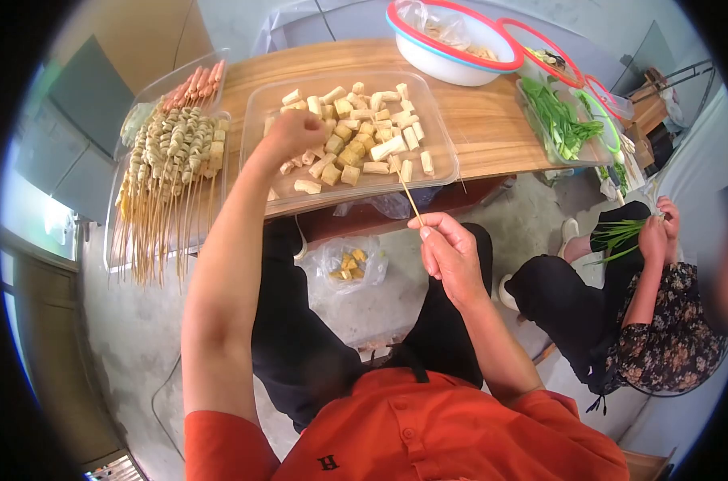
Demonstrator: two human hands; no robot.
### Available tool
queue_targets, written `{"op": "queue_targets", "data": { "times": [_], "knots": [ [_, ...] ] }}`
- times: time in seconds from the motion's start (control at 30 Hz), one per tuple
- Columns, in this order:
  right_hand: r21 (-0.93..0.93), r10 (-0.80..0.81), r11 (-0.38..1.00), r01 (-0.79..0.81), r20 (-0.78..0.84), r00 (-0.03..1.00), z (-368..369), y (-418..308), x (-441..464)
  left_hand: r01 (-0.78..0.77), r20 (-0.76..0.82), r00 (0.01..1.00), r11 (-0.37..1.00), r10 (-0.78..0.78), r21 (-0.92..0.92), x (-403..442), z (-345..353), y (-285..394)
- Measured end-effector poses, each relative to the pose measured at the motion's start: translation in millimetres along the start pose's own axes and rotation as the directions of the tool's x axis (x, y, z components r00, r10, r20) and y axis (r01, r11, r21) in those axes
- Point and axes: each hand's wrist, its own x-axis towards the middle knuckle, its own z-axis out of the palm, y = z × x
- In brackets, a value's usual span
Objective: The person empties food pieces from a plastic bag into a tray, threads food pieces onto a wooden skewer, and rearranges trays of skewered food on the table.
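Note:
My right hand [448,252] pinches the blunt end of a thin wooden skewer [411,200] in front of the table edge. The skewer's far end meets a small pale piece [395,164] at the near side of a clear plastic tray [448,152]. Whether the piece is threaded on it, I cannot tell. Over the tray's left part, my left hand [294,133] is curled closed above the food. Its fingertips are turned away, so what they hold is hidden. Pale rolled pieces [389,147] and yellowish cubes [350,175] lie loose in the tray.
Left of the tray, many filled skewers [171,144] lie with sticks overhanging the table, near pink sausages [195,84]. A white basin [452,68] and a box of green vegetables [560,120] stand rightward. A seated person [661,321] holds green stalks. A plastic bag [352,264] lies below.

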Motion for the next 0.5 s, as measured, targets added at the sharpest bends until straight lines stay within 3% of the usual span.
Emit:
{"op": "queue_targets", "data": {
  "times": [0.03,0.07,0.1,0.17,0.2,0.27,0.5],
  "knots": [
    [-0.009,0.012,1.0,-0.012,0.016,1.0,0.3,0.2,-1.6,0.038,0.027,0.999,0.95,-0.031,-0.311,-1.9,-6.4,-0.5],
    [-0.006,0.01,1.0,-0.01,0.015,1.0,1.8,0.3,-2.3,0.035,0.033,0.999,0.903,-0.023,-0.428,-4.6,-10.8,-0.8],
    [-0.012,0.007,1.0,-0.007,0.006,1.0,3.8,0.3,-2.7,0.034,0.033,0.999,0.904,-0.022,-0.426,-2.6,-12.8,-6.1],
    [-0.017,0.001,1.0,-0.001,0.0,1.0,5.6,0.1,-3.7,0.077,0.055,0.997,0.663,-0.055,-0.745,1.7,-16.8,-12.7],
    [-0.013,0.013,1.0,-0.013,0.005,1.0,5.8,0.0,-4.0,0.073,0.051,0.997,0.665,-0.053,-0.743,2.2,-18.8,-12.3],
    [-0.006,0.024,1.0,-0.024,0.008,1.0,6.9,-0.7,-6.2,0.077,0.073,0.997,0.455,-0.025,-0.887,-0.6,-20.6,-10.0],
    [-0.019,-0.009,1.0,0.011,0.065,0.998,13.0,-11.0,-7.8,0.046,0.099,0.984,0.326,0.147,-0.944,-14.8,-20.0,20.4]
  ]
}}
